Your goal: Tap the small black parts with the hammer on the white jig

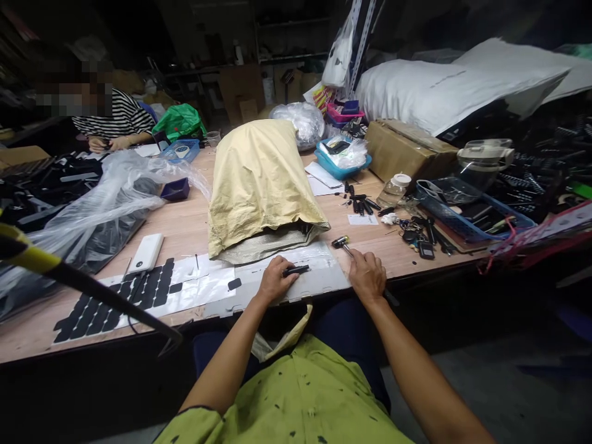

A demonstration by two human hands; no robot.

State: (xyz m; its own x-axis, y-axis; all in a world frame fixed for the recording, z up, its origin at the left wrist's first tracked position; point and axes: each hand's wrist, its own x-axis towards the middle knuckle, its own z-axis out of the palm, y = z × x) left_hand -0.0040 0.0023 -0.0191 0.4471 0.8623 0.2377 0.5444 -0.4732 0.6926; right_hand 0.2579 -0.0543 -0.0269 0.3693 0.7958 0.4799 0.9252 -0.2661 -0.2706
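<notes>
At the table's front edge, my left hand (275, 280) is closed on a small black rod-like part (297, 270), which lies low over a grey-white board (324, 271). To its right, my right hand (368, 275) wraps around the handle of a small hammer (341, 242). The hammer's head has a yellowish face and points away to the left, above the table. Just beyond both hands lies a large cream woven sack (261, 179), its mouth facing me and dark inside.
Left are black adhesive pads on a sheet (160, 283), a white power bank (147, 253) and clear plastic (139, 179). Right are black parts (358, 198), a jar (394, 190), a blue basket (476, 213) and a carton (402, 151). Across the table sits a person in striped sleeves (123, 120).
</notes>
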